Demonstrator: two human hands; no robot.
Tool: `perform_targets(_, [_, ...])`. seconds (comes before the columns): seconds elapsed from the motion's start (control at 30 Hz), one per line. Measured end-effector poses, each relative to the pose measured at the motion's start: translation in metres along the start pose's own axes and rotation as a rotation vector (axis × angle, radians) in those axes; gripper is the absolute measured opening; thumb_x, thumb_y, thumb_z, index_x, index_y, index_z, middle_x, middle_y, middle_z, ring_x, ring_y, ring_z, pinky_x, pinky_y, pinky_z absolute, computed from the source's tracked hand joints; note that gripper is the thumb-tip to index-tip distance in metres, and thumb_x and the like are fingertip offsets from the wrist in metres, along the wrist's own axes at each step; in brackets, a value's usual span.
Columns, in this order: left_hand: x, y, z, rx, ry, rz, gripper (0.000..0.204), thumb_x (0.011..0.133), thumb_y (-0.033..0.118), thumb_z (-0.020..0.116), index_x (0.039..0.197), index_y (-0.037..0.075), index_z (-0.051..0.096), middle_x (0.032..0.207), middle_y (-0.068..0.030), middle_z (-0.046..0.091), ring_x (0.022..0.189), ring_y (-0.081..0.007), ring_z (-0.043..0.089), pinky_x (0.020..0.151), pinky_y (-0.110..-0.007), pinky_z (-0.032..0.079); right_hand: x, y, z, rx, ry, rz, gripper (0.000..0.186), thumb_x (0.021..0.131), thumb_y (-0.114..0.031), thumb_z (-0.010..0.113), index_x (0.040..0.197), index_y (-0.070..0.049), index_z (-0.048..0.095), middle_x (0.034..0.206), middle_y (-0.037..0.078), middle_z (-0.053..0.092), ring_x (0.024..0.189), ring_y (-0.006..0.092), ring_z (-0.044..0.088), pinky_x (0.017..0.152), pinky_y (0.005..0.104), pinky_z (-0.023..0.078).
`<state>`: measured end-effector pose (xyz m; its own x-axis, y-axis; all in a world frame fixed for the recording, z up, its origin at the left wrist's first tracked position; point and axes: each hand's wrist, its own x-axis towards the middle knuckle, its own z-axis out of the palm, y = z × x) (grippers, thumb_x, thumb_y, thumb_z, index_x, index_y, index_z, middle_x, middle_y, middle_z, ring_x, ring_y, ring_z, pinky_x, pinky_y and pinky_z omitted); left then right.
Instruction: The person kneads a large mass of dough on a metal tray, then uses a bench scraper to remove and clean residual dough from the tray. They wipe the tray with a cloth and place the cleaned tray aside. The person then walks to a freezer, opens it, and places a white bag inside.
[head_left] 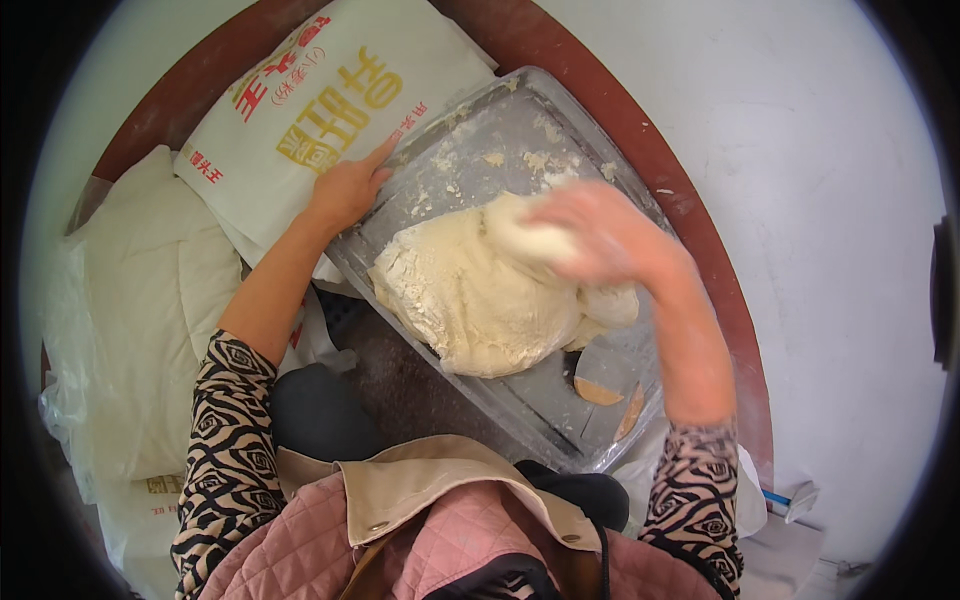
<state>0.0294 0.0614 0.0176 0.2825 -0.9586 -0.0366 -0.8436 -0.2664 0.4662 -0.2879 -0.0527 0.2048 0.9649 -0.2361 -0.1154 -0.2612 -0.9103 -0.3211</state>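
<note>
A large pale mound of dough [470, 290], dusted with flour, lies in a grey plastic tray [440, 180]. My left hand [347, 192] is at the tray's left rim, gripping it, with the index finger stretched out along the edge. Over the far right part of the mound, my right hand [600, 235] is smeared by motion. Its fingers are closed on a fold of the dough, which bulges up beside them. A grey flat piece with a wooden-looking edge [598, 391], perhaps a dough scraper, lies in the tray's near right part, partly under the dough.
Beyond my left hand lies a white printed flour sack [330, 80]. A cream padded cloth [140, 300] in clear plastic is at the left. The tray rests on a surface with a dark red border [590, 70]. A small blue-handled item [790, 500] lies at lower right.
</note>
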Motion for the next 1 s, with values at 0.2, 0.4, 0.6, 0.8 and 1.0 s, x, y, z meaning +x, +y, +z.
perform_targets(0.2, [0.005, -0.006, 0.008, 0.005, -0.025, -0.019, 0.052, 0.104, 0.035, 0.053, 0.155, 0.03, 0.043, 0.104, -0.0227, 0.072, 0.094, -0.044, 0.068, 0.083, -0.05, 0.054, -0.128, -0.03, -0.002, 0.029, 0.102, 0.518, 0.056, 0.062, -0.011, 0.079, 0.117, -0.009, 0.068, 0.123, 0.012, 0.064, 0.12, 0.0353, 0.056, 0.109, 0.0462, 0.04])
perform_targets(0.4, [0.005, -0.01, 0.011, -0.051, 0.019, 0.023, 0.052, 0.104, 0.034, 0.052, 0.155, 0.03, 0.043, 0.105, -0.0234, 0.072, 0.095, -0.0439, 0.068, 0.085, -0.051, 0.053, -0.007, -0.093, 0.046, -0.065, 0.269, 0.03, 0.096, 0.057, -0.036, 0.094, 0.141, -0.011, 0.055, 0.151, 0.018, 0.045, 0.143, 0.0391, 0.04, 0.12, 0.0548, 0.029])
perform_targets(0.6, [0.004, -0.015, 0.015, -0.073, 0.032, 0.043, 0.05, 0.104, 0.036, 0.052, 0.153, 0.032, 0.045, 0.103, -0.024, 0.071, 0.096, -0.0433, 0.068, 0.085, -0.051, 0.053, 0.106, -0.106, 0.128, -0.327, -0.311, -0.009, 0.065, 0.069, -0.031, 0.088, 0.127, -0.014, 0.065, 0.131, 0.013, 0.06, 0.129, 0.0377, 0.053, 0.107, 0.0568, 0.041])
perform_targets(0.8, [0.005, -0.019, 0.012, -0.046, 0.04, 0.081, 0.048, 0.104, 0.037, 0.052, 0.151, 0.03, 0.047, 0.102, -0.0235, 0.071, 0.096, -0.0431, 0.067, 0.084, -0.051, 0.053, 0.046, -0.079, 0.065, -0.078, -0.275, -0.035, 0.036, 0.074, -0.022, 0.075, 0.109, -0.013, 0.071, 0.098, 0.011, 0.069, 0.102, 0.0313, 0.065, 0.089, 0.0419, 0.052])
perform_targets(1.0, [-0.003, -0.012, 0.013, -0.079, 0.062, 0.068, 0.047, 0.104, 0.038, 0.052, 0.15, 0.029, 0.049, 0.103, -0.0232, 0.071, 0.097, -0.0424, 0.067, 0.084, -0.05, 0.053, -0.097, -0.04, 0.026, 0.199, 0.01, 0.323, 0.04, 0.066, -0.013, 0.08, 0.104, -0.006, 0.07, 0.099, 0.011, 0.066, 0.099, 0.0311, 0.063, 0.09, 0.0386, 0.05])
